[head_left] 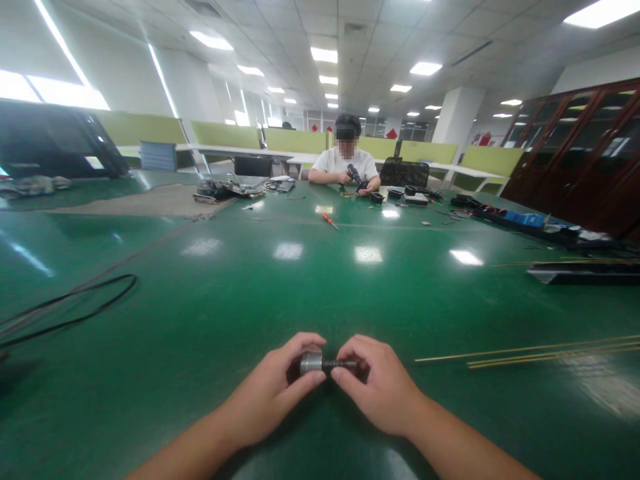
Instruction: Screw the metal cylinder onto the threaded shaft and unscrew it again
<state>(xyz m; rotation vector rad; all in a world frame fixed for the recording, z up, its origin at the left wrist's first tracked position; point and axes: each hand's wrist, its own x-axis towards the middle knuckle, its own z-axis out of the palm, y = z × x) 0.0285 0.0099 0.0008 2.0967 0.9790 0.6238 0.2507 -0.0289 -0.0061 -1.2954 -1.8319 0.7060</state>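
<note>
Low in the middle of the head view, my left hand curls its thumb and fingers around a short silver metal cylinder. A thin dark shaft, which looks ridged, sticks out of the cylinder's right end. Thumb and fingers of my right hand close around this shaft, whose tip shows inside the curl of the hand. The part lies about level, just above the green table. My palms hide the cylinder's far left end, and its exact kind cannot be made out.
Thin brass-coloured rods lie at the right, with a dark metal channel beyond. A black cable loops at the left. An orange screwdriver lies farther off. Across the table a person holds a power drill.
</note>
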